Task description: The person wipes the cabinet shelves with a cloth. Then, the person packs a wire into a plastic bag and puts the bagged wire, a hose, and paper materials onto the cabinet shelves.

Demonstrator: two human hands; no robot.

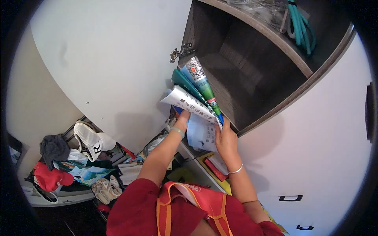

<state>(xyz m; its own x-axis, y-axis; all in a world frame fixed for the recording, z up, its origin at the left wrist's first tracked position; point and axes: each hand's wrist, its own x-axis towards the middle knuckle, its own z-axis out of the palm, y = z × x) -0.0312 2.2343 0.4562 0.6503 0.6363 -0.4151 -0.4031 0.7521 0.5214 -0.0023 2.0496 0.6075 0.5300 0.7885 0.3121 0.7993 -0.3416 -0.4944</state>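
A bundle of papers is between my two hands in front of the cabinet opening. It has a curled white printed sheet (189, 102), a dark green booklet (185, 83), a rolled green and blue leaflet (204, 84) with a patterned top, and a pale blue printed sheet (201, 131) hanging below. My right hand (225, 141) is closed round the lower right end, thumb and fingers on the papers. My left hand (182, 121) grips the bundle's left side, its fingertips hidden behind the sheets.
An open white door (110, 59) stands at left, its hinge (181, 52) beside the dark cabinet compartment (252, 59). Coiled teal tubing (301, 31) hangs above. Lower left are a red cap (51, 177), a white shoe (88, 141) and dark cloth (55, 149). White doors with black handles (290, 198) are at right.
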